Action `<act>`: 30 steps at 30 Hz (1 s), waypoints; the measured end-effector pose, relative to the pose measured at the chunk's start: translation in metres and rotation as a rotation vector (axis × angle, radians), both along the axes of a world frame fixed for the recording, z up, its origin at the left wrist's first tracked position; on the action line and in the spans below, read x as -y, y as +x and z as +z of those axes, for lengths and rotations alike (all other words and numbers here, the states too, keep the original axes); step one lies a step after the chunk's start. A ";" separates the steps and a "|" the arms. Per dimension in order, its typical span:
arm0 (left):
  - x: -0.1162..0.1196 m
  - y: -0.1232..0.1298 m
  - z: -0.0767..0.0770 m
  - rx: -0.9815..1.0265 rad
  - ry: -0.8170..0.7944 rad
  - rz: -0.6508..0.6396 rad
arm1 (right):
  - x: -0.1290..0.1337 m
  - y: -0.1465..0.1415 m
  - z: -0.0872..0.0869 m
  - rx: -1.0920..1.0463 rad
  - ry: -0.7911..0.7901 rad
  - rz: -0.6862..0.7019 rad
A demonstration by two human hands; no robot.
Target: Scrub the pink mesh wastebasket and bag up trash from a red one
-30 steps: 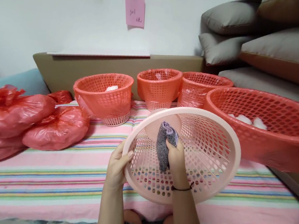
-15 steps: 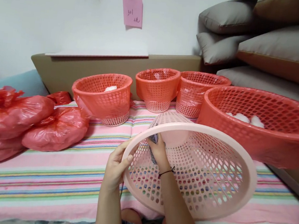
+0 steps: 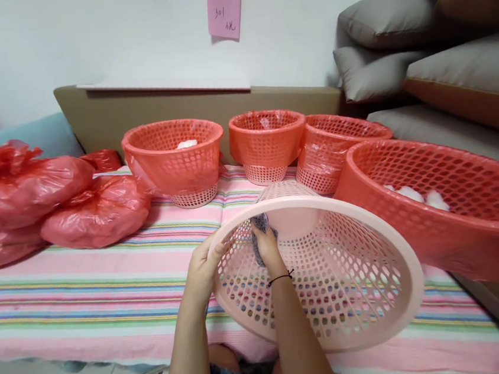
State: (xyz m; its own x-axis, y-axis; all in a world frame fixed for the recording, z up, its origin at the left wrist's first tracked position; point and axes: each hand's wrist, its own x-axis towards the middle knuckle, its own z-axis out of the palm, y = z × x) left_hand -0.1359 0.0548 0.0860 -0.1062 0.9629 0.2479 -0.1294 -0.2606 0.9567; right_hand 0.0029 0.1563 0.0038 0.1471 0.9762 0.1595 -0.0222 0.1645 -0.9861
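Note:
A pink perforated basket lies tilted on its side, its wide mouth facing me. My left hand grips its rim at the left, thumb over the inner edge, the other fingers partly hidden outside. Inside the basket, my right hand is closed on a dark grey cloth and holds it near the left inner wall. A thin dark band circles my right wrist.
Red-bagged baskets stand behind: one left, two at centre, a large one right. Some hold white items. Tied red bags lie left on the striped cloth. Grey cushions are stacked at right.
The pink basket's mouth has shifted slightly up and left in view. My left hand is a little higher and further right, and the cloth in my right hand has moved slightly up.

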 end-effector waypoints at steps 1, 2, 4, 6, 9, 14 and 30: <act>0.000 0.002 0.001 0.006 0.005 0.008 | 0.003 0.001 0.005 -0.011 -0.014 0.021; -0.001 0.004 0.002 0.012 0.008 0.013 | 0.007 0.001 0.012 -0.024 -0.018 0.045; -0.001 0.009 0.005 0.042 0.015 0.026 | 0.020 0.002 0.027 -0.054 0.005 0.114; -0.003 0.014 0.009 0.100 0.028 0.042 | 0.038 0.003 0.043 -0.079 0.028 0.194; -0.005 0.016 0.012 0.197 0.021 0.057 | 0.068 0.003 0.060 -0.086 0.025 0.305; -0.010 0.012 0.010 0.335 -0.031 0.131 | 0.103 0.003 0.077 -0.048 0.032 0.509; -0.002 0.007 0.023 0.525 -0.327 -0.114 | 0.126 0.023 0.121 0.295 0.135 0.785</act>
State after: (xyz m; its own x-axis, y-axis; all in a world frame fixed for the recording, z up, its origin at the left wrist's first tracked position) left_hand -0.1290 0.0573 0.1086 -0.0258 0.9926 -0.1184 -0.6130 0.0779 0.7863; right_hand 0.0258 0.0301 0.1246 -0.6306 0.7479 0.2073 0.0757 0.3251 -0.9426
